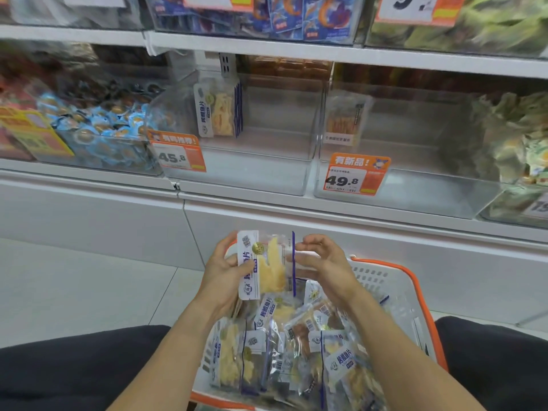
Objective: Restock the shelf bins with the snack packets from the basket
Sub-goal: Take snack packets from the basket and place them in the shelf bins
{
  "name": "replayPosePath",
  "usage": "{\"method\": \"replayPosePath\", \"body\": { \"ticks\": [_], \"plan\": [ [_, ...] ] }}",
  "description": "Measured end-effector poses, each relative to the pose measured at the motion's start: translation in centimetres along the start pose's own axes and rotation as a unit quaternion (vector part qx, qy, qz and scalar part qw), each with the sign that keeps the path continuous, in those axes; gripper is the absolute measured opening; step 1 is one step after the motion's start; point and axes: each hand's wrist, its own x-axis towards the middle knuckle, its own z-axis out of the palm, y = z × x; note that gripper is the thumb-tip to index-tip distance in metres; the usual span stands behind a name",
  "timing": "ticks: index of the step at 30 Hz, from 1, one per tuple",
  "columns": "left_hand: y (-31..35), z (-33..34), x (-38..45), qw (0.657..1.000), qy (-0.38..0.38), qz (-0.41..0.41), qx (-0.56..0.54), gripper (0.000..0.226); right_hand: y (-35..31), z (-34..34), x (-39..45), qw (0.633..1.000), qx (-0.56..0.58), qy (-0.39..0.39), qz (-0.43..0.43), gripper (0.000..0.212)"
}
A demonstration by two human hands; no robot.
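I hold one clear snack packet of pale yellow fish slices upright above the basket. My left hand grips its white left edge, thumb on the front. My right hand has its fingers curled at the packet's blue-striped right edge. Below, the white basket with orange rim holds several more packets. On the shelf ahead, a clear bin priced 45.8 holds a few matching packets standing at its back left.
A second clear bin priced 49.8 holds a packet of orange sticks. Bins of blue-wrapped sweets sit left, green packets right. My dark-trousered knees flank the basket on a pale tiled floor.
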Motion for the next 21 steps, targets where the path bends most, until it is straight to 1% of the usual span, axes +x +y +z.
{"method": "replayPosePath", "body": {
  "ticks": [1, 2, 3, 5, 7, 10, 11, 13, 15, 16, 17, 18, 19, 20, 21],
  "plan": [
    [0.2, 0.0, 0.1, 1.0, -0.005, 0.001, 0.008, 0.05, -0.2, 0.1, -0.1, 0.999, -0.035, -0.013, 0.002, 0.049],
    [0.5, 0.1, 0.1, 1.0, -0.01, 0.004, 0.019, 0.043, -0.5, 0.4, -0.3, 0.997, -0.073, -0.036, 0.007, 0.052],
    [0.7, 0.1, 0.1, 0.999, -0.012, 0.009, 0.031, 0.038, -0.8, 0.7, -0.5, 0.993, -0.1, -0.061, 0.01, 0.047],
    [1.2, 0.2, 0.1, 0.998, -0.024, 0.021, 0.051, 0.032, -1.2, 1.4, -0.8, 0.988, -0.126, -0.086, 0.005, 0.028],
    [1.8, 0.2, -0.1, 0.994, -0.032, 0.042, 0.094, 0.024, -1.6, 2.1, -0.7, 0.986, -0.156, -0.062, -0.015, 0.022],
    [2.9, 0.7, -0.1, 0.971, 0.003, 0.107, 0.213, 0.01, -2.2, 3.0, 0.1, 0.971, -0.23, -0.011, -0.065, 0.021],
    [3.7, 0.9, 0.0, 0.961, 0.016, 0.134, 0.243, 0.009, -2.5, 3.4, 0.3, 0.961, -0.263, 0.015, -0.087, 0.021],
    [5.6, 1.2, 0.5, 0.941, 0.021, 0.185, 0.281, 0.011, -3.6, 4.2, 0.6, 0.944, -0.294, 0.064, -0.135, 0.02],
    [8.2, 1.0, 1.1, 0.921, 0.018, 0.234, 0.312, 0.006, -5.1, 5.4, 0.6, 0.929, -0.3, 0.084, -0.199, 0.019],
    [9.7, 0.8, 1.4, 0.909, 0.022, 0.258, 0.325, 0.008, -6.0, 6.0, 0.7, 0.921, -0.297, 0.086, -0.239, 0.017],
    [11.4, 0.6, 1.7, 0.895, 0.033, 0.284, 0.344, 0.01, -7.1, 6.7, 0.8, 0.909, -0.291, 0.089, -0.285, 0.014],
    [13.2, 0.3, 2.0, 0.876, 0.046, 0.313, 0.364, 0.011, -8.3, 7.4, 1.0, 0.889, -0.289, 0.1, -0.342, 0.01],
    [14.8, 0.0, 2.2, 0.854, 0.062, 0.346, 0.384, 0.013, -9.5, 8.0, 1.3, 0.855, -0.294, 0.121, -0.409, 0.006],
    [16.4, -0.5, 2.6, 0.829, 0.08, 0.377, 0.406, 0.02, -10.7, 8.5, 1.8, 0.808, -0.312, 0.146, -0.477, 0.003],
    [17.6, -1.2, 3.2, 0.797, 0.099, 0.4, 0.442, 0.03, -11.8, 8.9, 2.6, 0.754, -0.339, 0.168, -0.536, 0.004]
  ]
}}
